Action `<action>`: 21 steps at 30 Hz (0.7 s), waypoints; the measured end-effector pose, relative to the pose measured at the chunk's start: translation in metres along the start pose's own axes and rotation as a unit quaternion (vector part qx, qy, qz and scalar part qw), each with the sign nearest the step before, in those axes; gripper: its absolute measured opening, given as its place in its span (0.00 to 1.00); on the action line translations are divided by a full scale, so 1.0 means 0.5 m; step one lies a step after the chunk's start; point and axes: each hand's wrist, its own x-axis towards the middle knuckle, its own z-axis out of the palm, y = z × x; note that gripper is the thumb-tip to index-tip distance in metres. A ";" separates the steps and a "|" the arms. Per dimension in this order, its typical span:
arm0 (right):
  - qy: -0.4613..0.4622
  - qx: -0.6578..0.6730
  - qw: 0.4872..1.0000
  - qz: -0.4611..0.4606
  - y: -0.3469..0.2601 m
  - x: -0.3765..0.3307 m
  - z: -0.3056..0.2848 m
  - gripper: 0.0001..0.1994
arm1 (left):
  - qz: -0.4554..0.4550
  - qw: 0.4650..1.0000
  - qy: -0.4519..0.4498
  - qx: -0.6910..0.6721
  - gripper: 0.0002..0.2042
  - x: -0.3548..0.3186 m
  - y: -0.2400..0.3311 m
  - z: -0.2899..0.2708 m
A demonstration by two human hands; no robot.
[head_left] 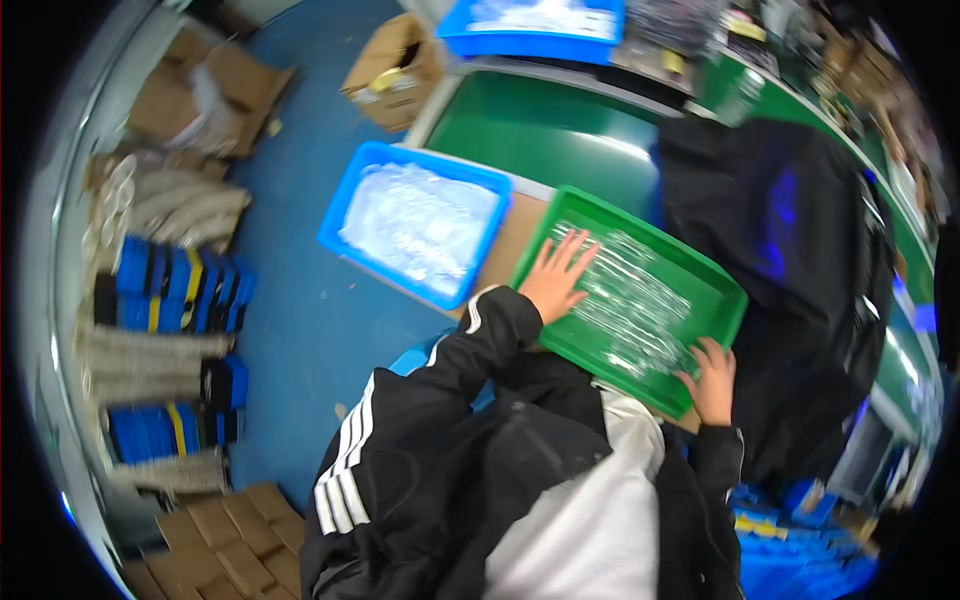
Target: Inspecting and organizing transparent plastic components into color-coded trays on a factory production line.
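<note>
In front of me lies a green tray (712, 292) holding several clear, slender plastic or glass pieces (630, 300) laid in rows. My left hand (556, 278) reaches over the tray's left side, fingers spread, and rests on or just above the ends of the clear pieces. At the tray's near right corner is my right hand (711, 380), thumb and fingers apart, beside the pieces and by the rim. Neither hand shows anything gripped. To the left stands a blue bin (335, 215) filled with clear plastic-looking items (420, 225).
A black cover (780, 220) drapes over something right of the tray. Behind is a green work surface (540, 130) with another blue bin (530, 45). Cardboard boxes (395, 70) stand on the blue floor (290, 300); blue bundles (175, 285) line the left wall.
</note>
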 end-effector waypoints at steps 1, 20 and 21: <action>0.062 0.052 0.996 0.029 -0.010 -0.003 -0.009 0.25 | -0.032 0.999 0.029 0.000 0.38 -0.028 -0.005 -0.037; 0.165 0.602 0.744 0.236 -0.073 -0.040 -0.033 0.28 | -0.330 0.812 0.248 -0.413 0.18 -0.248 -0.052 -0.064; 0.159 0.603 0.746 0.233 -0.097 -0.038 -0.057 0.28 | -0.324 0.808 0.265 -0.415 0.18 -0.254 -0.058 -0.097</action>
